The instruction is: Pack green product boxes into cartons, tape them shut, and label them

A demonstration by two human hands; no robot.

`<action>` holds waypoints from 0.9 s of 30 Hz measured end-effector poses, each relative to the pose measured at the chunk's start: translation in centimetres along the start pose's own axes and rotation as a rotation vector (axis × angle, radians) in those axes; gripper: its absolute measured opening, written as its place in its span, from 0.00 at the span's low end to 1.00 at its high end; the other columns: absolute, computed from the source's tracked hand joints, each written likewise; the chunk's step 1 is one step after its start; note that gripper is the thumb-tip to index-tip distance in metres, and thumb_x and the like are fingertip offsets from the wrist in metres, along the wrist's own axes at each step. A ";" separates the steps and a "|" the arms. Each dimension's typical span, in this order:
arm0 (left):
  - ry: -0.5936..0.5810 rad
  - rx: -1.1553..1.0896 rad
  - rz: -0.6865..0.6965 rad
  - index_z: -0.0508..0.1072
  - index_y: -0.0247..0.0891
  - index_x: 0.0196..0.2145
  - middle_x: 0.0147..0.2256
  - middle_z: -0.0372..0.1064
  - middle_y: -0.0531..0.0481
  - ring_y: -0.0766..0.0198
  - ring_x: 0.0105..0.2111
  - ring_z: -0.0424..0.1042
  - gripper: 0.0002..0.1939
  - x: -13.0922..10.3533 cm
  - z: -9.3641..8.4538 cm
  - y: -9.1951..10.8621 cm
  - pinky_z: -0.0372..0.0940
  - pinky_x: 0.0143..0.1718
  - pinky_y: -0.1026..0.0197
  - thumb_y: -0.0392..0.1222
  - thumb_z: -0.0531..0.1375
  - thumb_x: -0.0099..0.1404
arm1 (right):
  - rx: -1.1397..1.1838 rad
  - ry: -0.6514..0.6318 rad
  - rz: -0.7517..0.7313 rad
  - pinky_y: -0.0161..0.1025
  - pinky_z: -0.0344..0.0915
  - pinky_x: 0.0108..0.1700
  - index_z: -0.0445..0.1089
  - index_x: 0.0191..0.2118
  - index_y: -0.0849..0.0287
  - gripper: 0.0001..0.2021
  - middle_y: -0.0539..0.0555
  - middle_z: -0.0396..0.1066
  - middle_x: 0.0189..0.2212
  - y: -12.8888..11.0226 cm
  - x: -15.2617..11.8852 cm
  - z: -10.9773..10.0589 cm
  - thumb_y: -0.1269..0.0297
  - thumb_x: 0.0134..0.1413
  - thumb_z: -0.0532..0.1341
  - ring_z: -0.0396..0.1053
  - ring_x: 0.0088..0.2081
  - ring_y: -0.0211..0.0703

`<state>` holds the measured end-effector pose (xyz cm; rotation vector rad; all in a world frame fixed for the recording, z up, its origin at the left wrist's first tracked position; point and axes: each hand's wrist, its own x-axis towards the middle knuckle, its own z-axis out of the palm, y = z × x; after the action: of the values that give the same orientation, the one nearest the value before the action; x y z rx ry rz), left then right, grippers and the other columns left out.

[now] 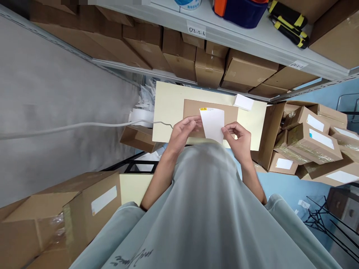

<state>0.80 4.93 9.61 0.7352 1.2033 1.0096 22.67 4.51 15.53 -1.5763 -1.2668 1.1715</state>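
Observation:
A white label sheet [213, 123] with a small yellow mark and fine print at its top is held above a flat brown cardboard box [191, 108]. My right hand [238, 140] pinches the sheet's right edge between thumb and fingers. My left hand [183, 132] is at the sheet's left edge, its fingers loosely bent and the thumb apart from them; the fingertips reach the edge without a visible pinch. The box lies on a pale yellow tabletop [168, 101]. A small white block or stack of paper [243, 102] rests at the box's far right corner.
Shelving [168, 15] with brown boxes runs above the table's far side. To the right stands a large carton [269, 130] filled with labelled boxes. A grey cable [84, 125] crosses from the left to the table. An opened carton [92, 201] stands at lower left.

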 end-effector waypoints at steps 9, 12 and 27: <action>0.122 0.115 -0.047 0.82 0.40 0.38 0.40 0.83 0.44 0.55 0.43 0.80 0.31 0.9 0.2 -1.9 0.75 0.52 0.53 0.71 0.76 0.55 | 0.103 -0.044 0.192 0.42 0.76 0.44 0.78 0.35 0.54 0.15 0.51 0.81 0.34 3.2 1.6 0.3 0.48 0.56 0.73 0.76 0.37 0.43; 0.083 0.129 -0.064 0.83 0.40 0.39 0.43 0.84 0.42 0.52 0.47 0.81 0.31 1.2 0.3 -1.7 0.74 0.55 0.50 0.73 0.73 0.59 | 0.111 -0.056 0.211 0.42 0.76 0.46 0.78 0.36 0.54 0.15 0.50 0.81 0.34 3.6 1.9 0.2 0.47 0.56 0.73 0.76 0.37 0.42; 0.109 0.496 -0.089 0.82 0.39 0.35 0.43 0.81 0.43 0.57 0.40 0.77 0.11 5.2 -0.8 -5.9 0.73 0.52 0.53 0.50 0.67 0.65 | -0.072 0.001 0.407 0.40 0.75 0.47 0.78 0.33 0.58 0.10 0.54 0.83 0.35 10.4 5.7 3.4 0.56 0.56 0.70 0.77 0.36 0.43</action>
<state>1.58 7.35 2.15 1.0093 1.5933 0.6856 22.55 8.19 3.72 -1.9491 -1.0224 1.3823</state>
